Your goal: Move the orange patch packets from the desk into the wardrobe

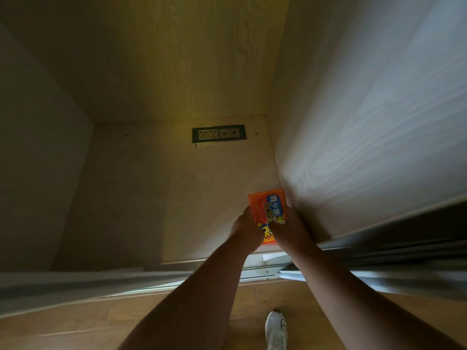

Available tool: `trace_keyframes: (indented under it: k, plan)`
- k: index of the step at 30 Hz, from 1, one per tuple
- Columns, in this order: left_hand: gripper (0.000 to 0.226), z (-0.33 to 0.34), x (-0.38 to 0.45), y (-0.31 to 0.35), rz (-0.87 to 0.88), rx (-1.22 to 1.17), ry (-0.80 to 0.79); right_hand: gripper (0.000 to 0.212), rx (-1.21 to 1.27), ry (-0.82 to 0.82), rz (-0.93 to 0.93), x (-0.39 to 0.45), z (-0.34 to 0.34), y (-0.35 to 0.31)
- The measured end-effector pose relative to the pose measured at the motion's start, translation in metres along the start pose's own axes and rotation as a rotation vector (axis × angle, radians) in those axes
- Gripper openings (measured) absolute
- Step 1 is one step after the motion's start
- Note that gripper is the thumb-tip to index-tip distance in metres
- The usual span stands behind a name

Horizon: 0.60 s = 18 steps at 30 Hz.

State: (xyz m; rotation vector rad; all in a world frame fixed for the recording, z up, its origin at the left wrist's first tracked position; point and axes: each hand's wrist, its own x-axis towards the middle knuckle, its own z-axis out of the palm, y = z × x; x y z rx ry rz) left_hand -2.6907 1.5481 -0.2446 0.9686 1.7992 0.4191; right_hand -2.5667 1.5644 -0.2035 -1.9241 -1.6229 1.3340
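Seen from above, a person's left hand (246,229) and right hand (290,227) both grip an orange patch packet (268,205) from either side, holding it low inside the wardrobe (141,188), near its right wall, with a wall socket (218,134) farther back.

Socket panel (218,133) rear wall; white shoe (276,330), seemingly sneaker.

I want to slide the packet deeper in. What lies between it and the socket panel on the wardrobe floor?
Nothing: in the head view the pale wardrobe floor is bare between the packet and the socket panel.
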Motion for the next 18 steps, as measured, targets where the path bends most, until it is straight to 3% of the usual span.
trace_keyframes:
  k: [1, 7, 12, 16, 18]
  plan:
    - [0.064, -0.001, -0.001, 0.001, 0.01, 0.034, -0.002, 0.01, -0.018, -0.01, -0.012, 0.001, 0.0, -0.001]
    - [0.087, -0.017, -0.009, 0.0, 0.059, 0.185, -0.016, 0.051, -0.184, 0.018, -0.035, -0.014, -0.011, -0.007]
    - [0.058, -0.068, -0.056, 0.047, 0.095, 0.495, 0.069, 0.07, -0.382, -0.032, -0.114, -0.029, -0.037, -0.044]
    - [0.059, -0.115, -0.098, 0.076, 0.161, 0.564, 0.193, 0.071, -0.412, -0.017, -0.228, -0.056, -0.059, -0.095]
    - [0.058, -0.136, -0.121, 0.092, 0.215, 0.572, 0.278, 0.071, -0.443, 0.077, -0.325, -0.075, -0.071, -0.123]
